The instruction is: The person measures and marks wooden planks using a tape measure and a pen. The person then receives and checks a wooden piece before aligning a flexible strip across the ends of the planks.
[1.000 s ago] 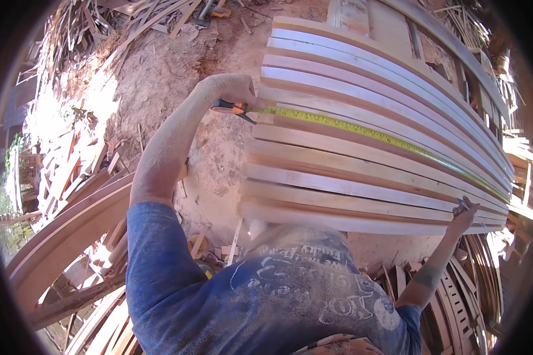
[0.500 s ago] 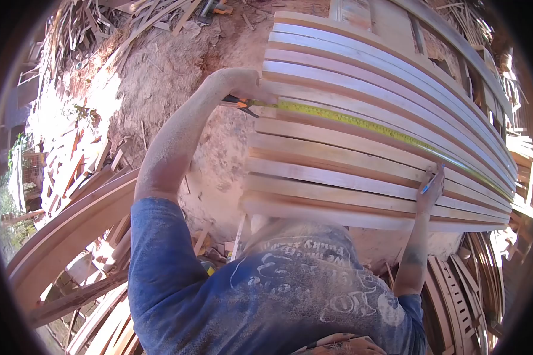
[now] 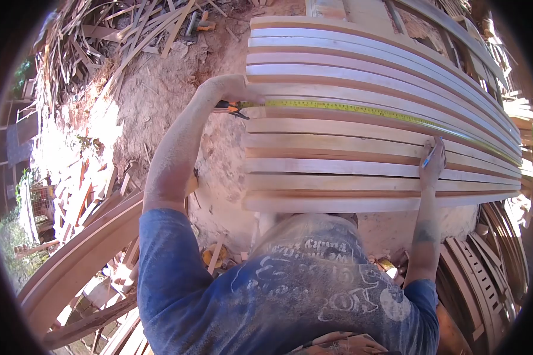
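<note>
1. A tape measure (image 3: 230, 107) is showing its orange-and-black case just beyond the boards' left ends; its yellow blade (image 3: 349, 108) is running rightward along them. I cannot make out where the blade is ending.
2. The case is looking light and hard, likely easy to cup in a palm; the blade is probably springy, smooth and prone to twisting or kinking, so its edges are asking for a light hold.
3. The left hand (image 3: 240, 90) is bending over the tape beside the case. Blur is covering its fingers, so I cannot tell whether that grip is pinching anything.
4. The right hand (image 3: 434, 163) is pinching a slim pen or pencil (image 3: 428, 157) between its fingers, just below the blade. This is seeming light and stiff, best held near its point.
5. Underneath, long boards (image 3: 337, 128) are lying side by side. They are looking stiff and lengthy, probably steadier if held at both ends.
6. As for containers, none is showing clearly; a yellowish object (image 3: 214, 256) near the shirt (image 3: 314, 302) is too indistinct to identify.
7. Farther out, wood scraps (image 3: 151, 21) are littering the ground (image 3: 160, 89), and a curved timber (image 3: 83, 260) is sweeping across the lower left.
</note>
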The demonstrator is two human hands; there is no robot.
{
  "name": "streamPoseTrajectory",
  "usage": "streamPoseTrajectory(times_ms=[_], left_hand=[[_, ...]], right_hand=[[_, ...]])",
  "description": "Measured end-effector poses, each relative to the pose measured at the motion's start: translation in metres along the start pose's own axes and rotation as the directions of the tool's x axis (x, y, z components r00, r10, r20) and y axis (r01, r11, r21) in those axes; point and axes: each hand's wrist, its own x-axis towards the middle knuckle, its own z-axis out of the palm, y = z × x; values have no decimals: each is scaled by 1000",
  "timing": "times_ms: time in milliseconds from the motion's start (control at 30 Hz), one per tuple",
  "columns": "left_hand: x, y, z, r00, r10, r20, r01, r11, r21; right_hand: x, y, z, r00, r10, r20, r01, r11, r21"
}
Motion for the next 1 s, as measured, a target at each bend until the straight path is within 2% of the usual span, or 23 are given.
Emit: streamPoseTrajectory(times_ms=[100,200,400,467,600,700,900,1000], left_hand=[[7,-7,5,999,50,-4,-50,999,-5],[20,-15,10,1000,24,7,-24,1000,2],[9,-8,5,998,58,25,-57,997,-49],[24,-23,12,999,28,30,-28,999,-30],[5,-7,2,998,-43,36,43,999,4],[13,-14,6,999,-40,11,40,999,28],[22,-23,11,998,59,9,-59,998,-25],[19,-19,9,1000,22,-13,-22,998,54]], right_hand=[[1,-3,-4,1000,-2,7,2,999,34],[1,0,-2,999,-42,-11,42,999,-9],[0,-1,-4,1000,22,10,-23,999,34],[-1,2,-2,1000,-1,6,1,999,45],[-1,3,-1,1000,-19,-15,20,999,50],[0,1,-2,1000,20,5,-20,999,50],[0,1,-1,1000,25,10,-25,999,38],[0,2,0,999,33,22,-34,999,42]])
